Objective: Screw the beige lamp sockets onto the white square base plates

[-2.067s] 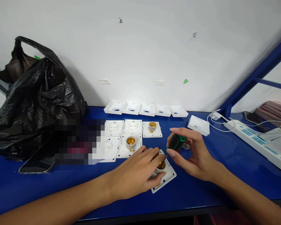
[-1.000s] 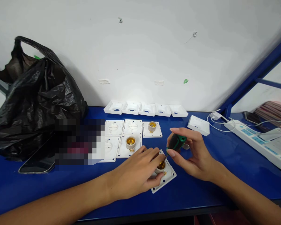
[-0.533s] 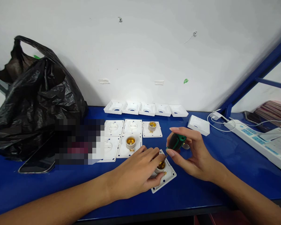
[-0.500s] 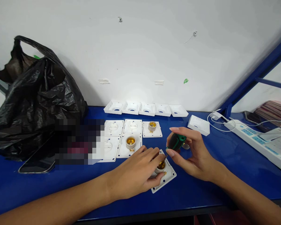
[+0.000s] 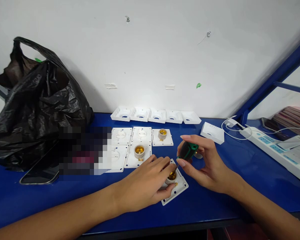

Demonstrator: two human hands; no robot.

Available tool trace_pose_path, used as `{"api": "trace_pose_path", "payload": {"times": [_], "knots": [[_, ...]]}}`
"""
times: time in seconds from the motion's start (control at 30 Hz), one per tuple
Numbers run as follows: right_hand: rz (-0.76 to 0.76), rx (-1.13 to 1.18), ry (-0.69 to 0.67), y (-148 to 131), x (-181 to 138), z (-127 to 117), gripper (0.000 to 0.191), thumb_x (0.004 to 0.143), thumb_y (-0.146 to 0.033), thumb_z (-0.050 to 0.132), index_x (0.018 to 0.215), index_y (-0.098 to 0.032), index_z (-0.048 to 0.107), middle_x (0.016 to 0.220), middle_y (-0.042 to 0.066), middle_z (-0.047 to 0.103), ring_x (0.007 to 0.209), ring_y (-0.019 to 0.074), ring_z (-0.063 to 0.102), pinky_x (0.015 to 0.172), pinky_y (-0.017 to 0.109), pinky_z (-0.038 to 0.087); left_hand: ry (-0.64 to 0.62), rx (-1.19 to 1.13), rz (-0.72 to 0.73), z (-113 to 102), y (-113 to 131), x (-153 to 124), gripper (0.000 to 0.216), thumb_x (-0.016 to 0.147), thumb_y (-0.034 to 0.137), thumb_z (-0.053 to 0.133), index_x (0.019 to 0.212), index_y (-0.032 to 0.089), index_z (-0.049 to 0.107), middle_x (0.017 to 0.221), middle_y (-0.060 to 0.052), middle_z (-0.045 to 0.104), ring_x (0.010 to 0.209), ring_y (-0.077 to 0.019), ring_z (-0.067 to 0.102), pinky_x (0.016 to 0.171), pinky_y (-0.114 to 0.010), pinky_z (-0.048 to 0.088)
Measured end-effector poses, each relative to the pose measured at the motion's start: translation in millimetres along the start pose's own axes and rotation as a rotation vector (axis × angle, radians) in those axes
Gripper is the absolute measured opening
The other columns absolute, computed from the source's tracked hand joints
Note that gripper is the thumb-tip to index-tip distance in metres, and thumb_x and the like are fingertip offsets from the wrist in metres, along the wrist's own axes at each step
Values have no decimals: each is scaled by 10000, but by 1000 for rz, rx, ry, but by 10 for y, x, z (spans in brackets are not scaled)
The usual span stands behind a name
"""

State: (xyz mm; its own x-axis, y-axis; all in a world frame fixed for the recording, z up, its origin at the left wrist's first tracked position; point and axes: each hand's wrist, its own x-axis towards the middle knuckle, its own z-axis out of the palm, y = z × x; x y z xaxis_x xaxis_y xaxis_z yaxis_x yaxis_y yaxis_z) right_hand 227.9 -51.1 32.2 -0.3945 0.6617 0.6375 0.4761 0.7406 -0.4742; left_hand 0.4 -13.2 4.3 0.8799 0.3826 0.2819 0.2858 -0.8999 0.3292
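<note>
My left hand [image 5: 145,183] grips a white square lamp-holder plate [image 5: 178,189] with a brass socket [image 5: 172,175] near the front of the blue table [image 5: 215,203]. My right hand [image 5: 206,165] pinches a green-handled screwdriver [image 5: 187,151], its tip down in the brass socket. Behind my hands lie several more white plates, two with brass sockets [image 5: 139,150] [image 5: 162,133].
A row of white square covers [image 5: 156,115] lines the wall. A big black plastic bag [image 5: 32,103] fills the left, with a dark phone [image 5: 40,171] lying in front of it. A white box [image 5: 212,132], cables and a power strip [image 5: 277,150] sit at the right.
</note>
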Motion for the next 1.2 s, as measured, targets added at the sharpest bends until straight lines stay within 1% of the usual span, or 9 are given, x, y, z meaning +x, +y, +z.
{"api": "trace_pose_path", "payload": {"times": [0.17, 0.33, 0.5, 0.63, 0.83, 0.93, 1.1, 1.2], "knots": [[7, 2, -5, 6, -10, 0, 680, 997, -144, 665, 1571, -315, 342, 1106, 25, 665, 756, 149, 686, 649, 325, 579, -8, 1, 1, -4, 0, 0, 155, 1037, 276, 644, 1142, 190, 570, 1065, -66, 677, 920, -263, 657, 877, -419, 510], [23, 4, -14, -11, -4, -7, 682, 998, -149, 666, 1569, -327, 337, 1096, 23, 664, 753, 158, 682, 646, 339, 580, 1, 3, 3, 0, 1, -7, 126, 1058, 291, 602, 1132, 198, 561, 1065, -68, 680, 912, -263, 655, 869, -423, 514], [24, 11, -22, -25, 9, -10, 679, 1003, -148, 660, 1569, -335, 335, 1064, 15, 662, 729, 152, 664, 629, 329, 571, -4, 6, -3, 13, -6, -2, 152, 1051, 287, 618, 1157, 191, 565, 1074, -69, 680, 917, -263, 660, 903, -441, 514], [26, 19, -27, -26, 18, -8, 679, 1006, -152, 656, 1572, -336, 331, 1045, 14, 653, 710, 150, 646, 617, 325, 566, -17, 10, 1, 14, -11, 4, 181, 1033, 279, 653, 1160, 180, 571, 1075, -72, 680, 926, -268, 661, 887, -432, 511], [52, 19, -41, 6, 25, -3, 685, 1009, -164, 661, 1577, -332, 317, 1005, 16, 641, 727, 170, 659, 624, 341, 571, -12, 29, 5, 26, -16, -3, 199, 1045, 295, 636, 1184, 172, 565, 1088, -79, 679, 924, -266, 653, 899, -437, 510], [59, 10, -47, 6, 19, -4, 686, 1011, -168, 661, 1579, -332, 313, 1029, 25, 643, 733, 171, 660, 630, 344, 574, 4, 15, 6, 30, -15, -5, 169, 1058, 299, 601, 1176, 185, 560, 1069, -72, 680, 909, -263, 656, 888, -432, 512], [66, 13, -53, -1, 9, -11, 704, 1009, -176, 669, 1587, -342, 302, 1072, 34, 641, 745, 170, 660, 646, 346, 584, 0, 24, 4, 33, -16, -2, 169, 1044, 297, 618, 1152, 184, 554, 1081, -77, 682, 921, -269, 657, 891, -430, 510], [71, 15, -54, 1, 6, -13, 704, 1011, -175, 663, 1587, -347, 298, 1085, 37, 640, 750, 174, 663, 647, 351, 587, 10, 14, 7, 39, -21, -4, 156, 1058, 306, 586, 1159, 192, 552, 1069, -73, 681, 904, -264, 656, 890, -431, 508]]}}
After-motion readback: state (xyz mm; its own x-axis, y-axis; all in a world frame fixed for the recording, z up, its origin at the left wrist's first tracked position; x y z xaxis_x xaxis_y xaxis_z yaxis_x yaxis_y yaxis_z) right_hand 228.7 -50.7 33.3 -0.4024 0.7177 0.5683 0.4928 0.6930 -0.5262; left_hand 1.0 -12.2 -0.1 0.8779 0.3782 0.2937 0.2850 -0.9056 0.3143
